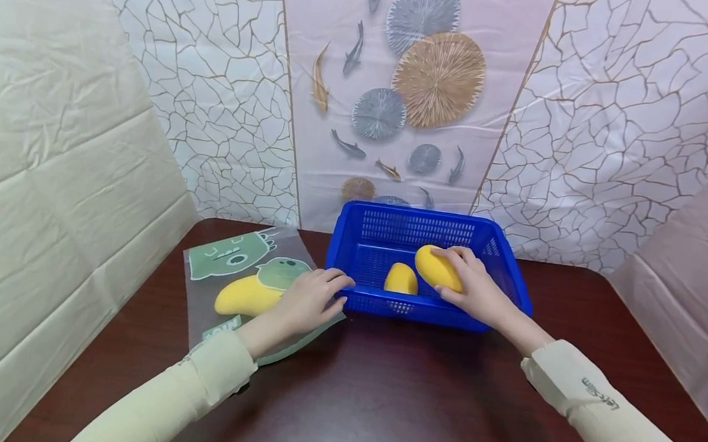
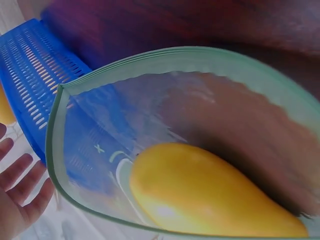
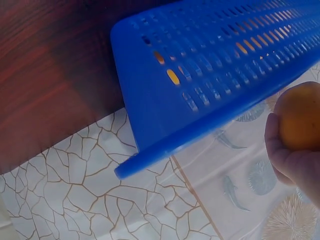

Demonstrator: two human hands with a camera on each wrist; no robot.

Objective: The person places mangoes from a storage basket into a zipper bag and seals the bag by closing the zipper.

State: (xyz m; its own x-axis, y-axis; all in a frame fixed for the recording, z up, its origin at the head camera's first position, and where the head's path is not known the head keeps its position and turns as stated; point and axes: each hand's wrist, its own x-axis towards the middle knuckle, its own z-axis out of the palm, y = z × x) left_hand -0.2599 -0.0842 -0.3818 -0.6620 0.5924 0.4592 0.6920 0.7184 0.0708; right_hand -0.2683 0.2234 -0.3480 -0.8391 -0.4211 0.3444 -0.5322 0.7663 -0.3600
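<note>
My right hand (image 1: 477,288) grips a yellow mango (image 1: 437,267) over the front part of a blue plastic basket (image 1: 428,310). The right wrist view also shows this mango (image 3: 300,117) above the basket rim. Another mango (image 1: 401,279) lies inside the basket. My left hand (image 1: 309,301) holds nothing; its loosely spread fingers are by the basket's front left corner. Below that hand lies a clear bag (image 1: 201,306) with green cartoon prints and a mango (image 1: 243,297) inside. The left wrist view shows the bag's green-edged mouth gaping, with the mango (image 2: 200,190) within.
A dark brown wooden table (image 1: 402,394) carries the bag at left and the basket at the back. Patterned cloth (image 1: 589,129) hangs behind the table, and pale cloth walls (image 1: 38,151) rise at both sides.
</note>
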